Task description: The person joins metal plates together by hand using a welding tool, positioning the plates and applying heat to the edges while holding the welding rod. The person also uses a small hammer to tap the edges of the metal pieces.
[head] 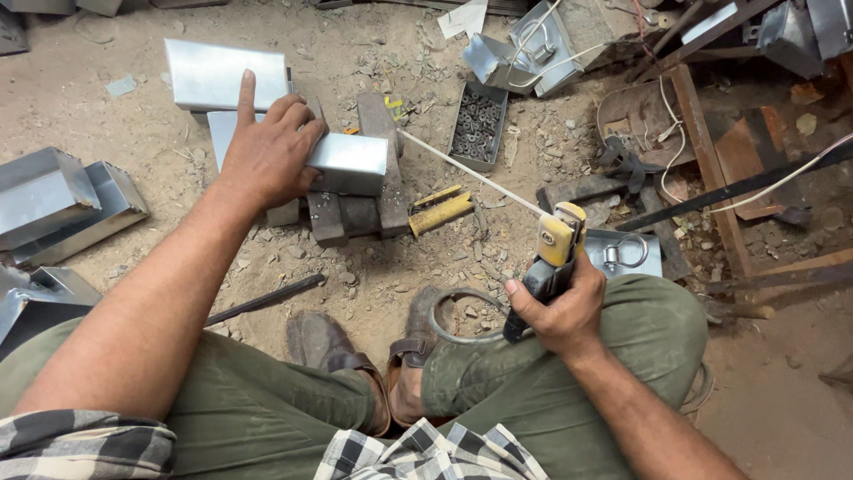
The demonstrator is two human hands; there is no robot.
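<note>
My left hand (267,151) rests on a shiny folded sheet-metal box (348,164) that lies across dark steel blocks (378,191) on the dirt floor. Its index finger points away from me. My right hand (560,307) grips a welding electrode holder (551,253) with a black handle and yellow jaws. A thin white welding rod (466,171) runs from the jaws up and left toward the box; its tip ends close to the box's right end. A black cable (453,320) loops from the handle over my knee.
More folded metal boxes lie at the left (53,200) and behind the work (222,76). A small tray of washers (480,124), a yellow-handled tool (440,212), a dark rod (267,300), and scrap steel and wood at the right (711,160) surround me.
</note>
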